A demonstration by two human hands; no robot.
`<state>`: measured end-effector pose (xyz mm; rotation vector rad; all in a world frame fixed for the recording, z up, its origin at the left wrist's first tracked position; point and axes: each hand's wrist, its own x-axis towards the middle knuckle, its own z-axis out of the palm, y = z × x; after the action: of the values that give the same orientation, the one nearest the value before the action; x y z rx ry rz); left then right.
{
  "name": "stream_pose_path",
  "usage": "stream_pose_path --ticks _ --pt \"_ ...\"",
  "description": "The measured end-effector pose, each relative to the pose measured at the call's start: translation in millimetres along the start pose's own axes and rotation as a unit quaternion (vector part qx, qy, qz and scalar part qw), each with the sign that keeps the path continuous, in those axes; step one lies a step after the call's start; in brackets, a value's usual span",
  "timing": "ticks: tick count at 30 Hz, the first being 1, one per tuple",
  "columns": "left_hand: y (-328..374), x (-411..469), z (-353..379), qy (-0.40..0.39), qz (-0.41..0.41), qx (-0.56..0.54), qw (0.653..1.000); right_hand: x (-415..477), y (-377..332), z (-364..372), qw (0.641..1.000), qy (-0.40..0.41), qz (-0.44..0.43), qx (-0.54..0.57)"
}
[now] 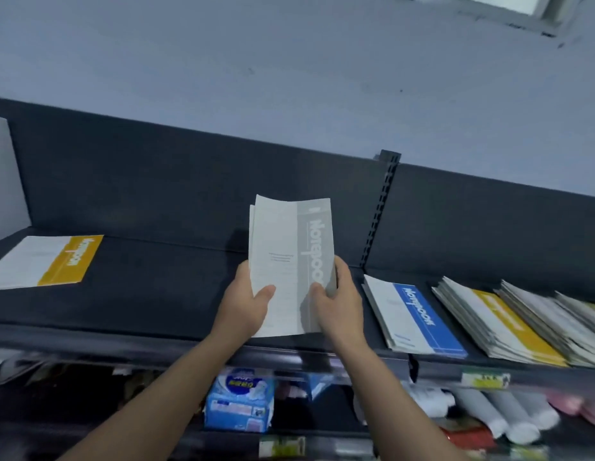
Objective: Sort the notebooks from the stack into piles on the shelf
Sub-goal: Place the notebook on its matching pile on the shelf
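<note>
upright, grey notebook (291, 261) between both hands

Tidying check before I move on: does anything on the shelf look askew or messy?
Yes: the yellow-topped stack at far right is fanned out, edges unsquared. The blue pile and lone yellow notebook lie flat.
</note>
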<state>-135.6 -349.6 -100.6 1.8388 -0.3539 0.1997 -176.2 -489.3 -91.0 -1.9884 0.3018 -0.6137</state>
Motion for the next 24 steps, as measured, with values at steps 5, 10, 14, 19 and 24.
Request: stream_pose_path --ticks 5,10,14,19,24 --pt "23 -3 49 -0.059 -0.005 0.014 0.998 -1 20 -50 0.998 0.038 0.028 -0.038" --pt "35 1 92 -0.113 0.014 0.026 0.993 -1 34 -92 0.993 0.085 0.048 -0.071" --pt "49 2 129 -0.153 0.035 0.03 0.987 -2 46 -128 0.985 0.123 0.073 -0.098" --pt "68 -3 178 -0.199 0.044 0.033 0.978 -2 65 -173 0.974 0.159 0.107 -0.121" --pt "91 -14 233 -0.235 0.066 0.045 0.969 -3 88 -226 0.966 0.2 0.107 -0.124"
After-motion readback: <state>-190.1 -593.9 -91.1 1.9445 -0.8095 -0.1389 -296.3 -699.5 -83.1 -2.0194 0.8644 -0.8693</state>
